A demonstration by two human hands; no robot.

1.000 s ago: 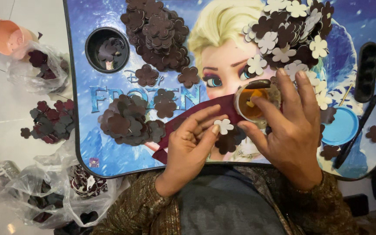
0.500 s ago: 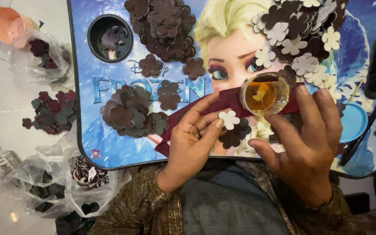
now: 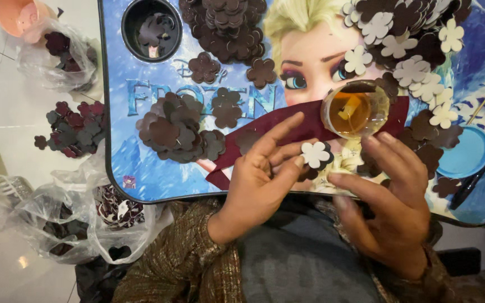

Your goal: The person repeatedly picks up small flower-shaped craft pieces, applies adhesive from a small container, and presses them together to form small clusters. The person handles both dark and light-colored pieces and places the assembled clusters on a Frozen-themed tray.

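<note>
While the left hand (image 3: 265, 179) pinches a pale flower-shaped cutout (image 3: 315, 154) between thumb and fingertips, the right hand (image 3: 391, 196) hangs loose beside it, fingers spread and gripping nothing, their tips just below a small clear cup of amber liquid (image 3: 355, 108). The cutout sits near the front edge of the worktop (image 3: 141, 168), a printed lap tray, just above a dark maroon strip (image 3: 287, 126) that runs under the cup. Brown cutouts lie in a heap (image 3: 178, 129) toward the left side, a taller stack (image 3: 225, 25) sits at the back edge, and mixed pale and brown flowers (image 3: 411, 62) crowd the back right corner. A round well (image 3: 151, 29) in the back left corner holds a few more.

To my eye the piece is about to be wetted or pressed down. It would go best with a light pinch at one petal, so the face stays clean, and the free hand steadying the cup, which stands close enough to be knocked. Bags of spare pieces (image 3: 79, 219) rest on the floor to the left.
</note>
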